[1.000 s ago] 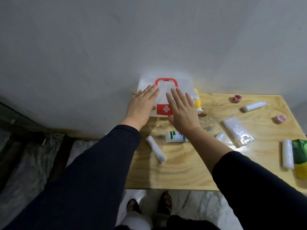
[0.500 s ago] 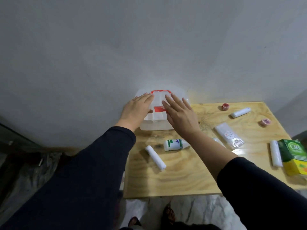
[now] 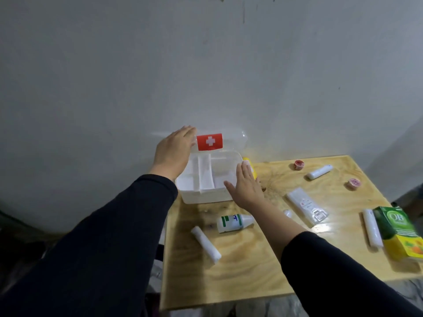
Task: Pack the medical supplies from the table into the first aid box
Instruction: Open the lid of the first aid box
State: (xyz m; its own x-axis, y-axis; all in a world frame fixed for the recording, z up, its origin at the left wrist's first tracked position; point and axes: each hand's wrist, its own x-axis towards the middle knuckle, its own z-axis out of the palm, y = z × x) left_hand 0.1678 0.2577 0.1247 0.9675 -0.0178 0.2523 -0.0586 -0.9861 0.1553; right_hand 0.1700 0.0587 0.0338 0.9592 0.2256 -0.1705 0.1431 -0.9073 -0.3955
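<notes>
Plywood table [image 3: 251,266] stands against a grey wall [image 3: 206,65]; I see the first aid box [image 3: 206,179] open at its far-left corner. My left hand [image 3: 174,152] rests flat-fingered on the lid [image 3: 231,139], and my right hand [image 3: 246,188] is spread, empty, at the box's right edge.

Single head-worn wide-angle view, looking forward and down from standing height at a wooden table [image 3: 251,266] pushed against a grey wall [image 3: 206,65]. Wall fills the upper half of frame; table sits lower right, its right edge cropped. Both dark sleeves enter from the bottom corners, close to the lens. No second view.
</notes>
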